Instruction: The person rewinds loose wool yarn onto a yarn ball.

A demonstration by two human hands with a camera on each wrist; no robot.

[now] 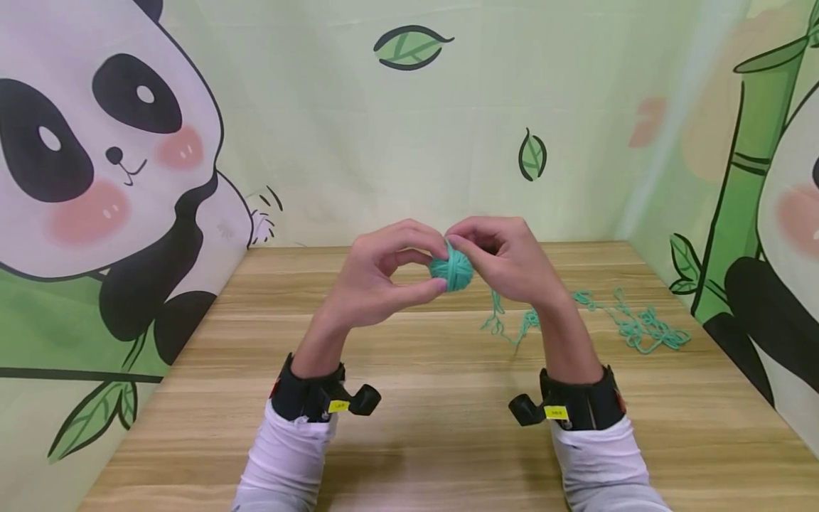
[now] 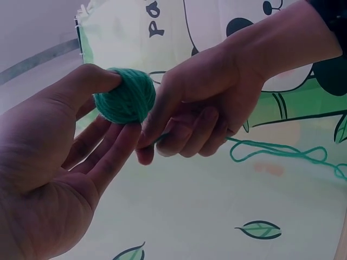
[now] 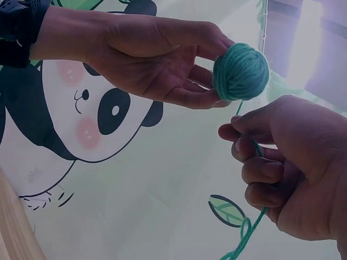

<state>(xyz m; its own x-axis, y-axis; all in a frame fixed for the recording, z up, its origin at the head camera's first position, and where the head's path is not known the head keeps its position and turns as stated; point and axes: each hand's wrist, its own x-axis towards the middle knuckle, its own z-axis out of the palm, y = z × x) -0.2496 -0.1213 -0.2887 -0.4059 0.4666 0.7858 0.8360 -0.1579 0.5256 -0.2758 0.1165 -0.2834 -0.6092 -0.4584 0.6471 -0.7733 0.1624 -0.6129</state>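
A small teal ball of yarn (image 1: 453,269) is held above the table between the thumb and fingertips of my left hand (image 1: 384,274). Just to its right, my right hand (image 1: 505,256) pinches the yarn strand (image 3: 239,108) between thumb and forefinger, close to the ball. In the right wrist view the strand runs from the ball through the curled fingers of that hand and out below them. From the right hand the loose yarn (image 1: 495,320) hangs down toward the table. The left wrist view shows the ball (image 2: 127,96) wound with strands in several directions.
A tangled heap of teal yarn (image 1: 649,331) lies on the right of the wooden table (image 1: 435,370). Behind the table hangs a backdrop (image 1: 307,142) printed with pandas, leaves and bamboo. Both wrists wear black camera straps (image 1: 310,390).
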